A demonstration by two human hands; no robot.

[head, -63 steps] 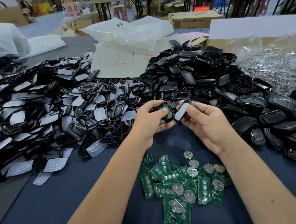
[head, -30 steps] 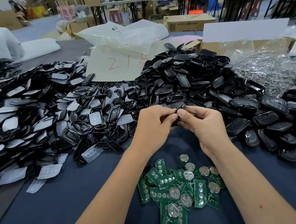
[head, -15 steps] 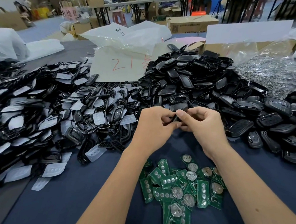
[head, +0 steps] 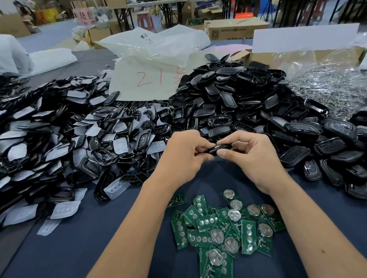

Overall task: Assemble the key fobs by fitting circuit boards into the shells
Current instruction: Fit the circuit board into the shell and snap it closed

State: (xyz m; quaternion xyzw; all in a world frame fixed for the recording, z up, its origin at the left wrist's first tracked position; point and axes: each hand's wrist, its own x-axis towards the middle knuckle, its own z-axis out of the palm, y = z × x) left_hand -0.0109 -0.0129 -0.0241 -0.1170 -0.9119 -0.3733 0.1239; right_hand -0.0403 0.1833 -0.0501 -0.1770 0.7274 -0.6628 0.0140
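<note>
From the head camera, both hands meet above the dark blue desk (head: 68,250), close in front of the piles. The left hand (head: 182,158) has its fingers curled and it pinches one end of a black key fob shell (head: 215,149). The right hand (head: 256,158) pinches the other end of the same shell, with the thumb below and the forefinger on top. The shell lies almost level between the two hands and only a small part of it shows; I cannot tell if a board sits inside it.

Just below the hands, between the two forearms, a loose heap of green circuit boards (head: 222,231) lies on the desk. Some boards carry a round silver coin cell on top.

At the left there is a wide pile of black frames with pale rubber button pads (head: 55,139). Behind the hands rises a bigger pile of black shell halves (head: 241,99), which spreads also to the right. Behind these piles stands a white sheet with red writing (head: 145,82), and at the far right a clear bag of shiny metal parts (head: 331,90) lies.
</note>
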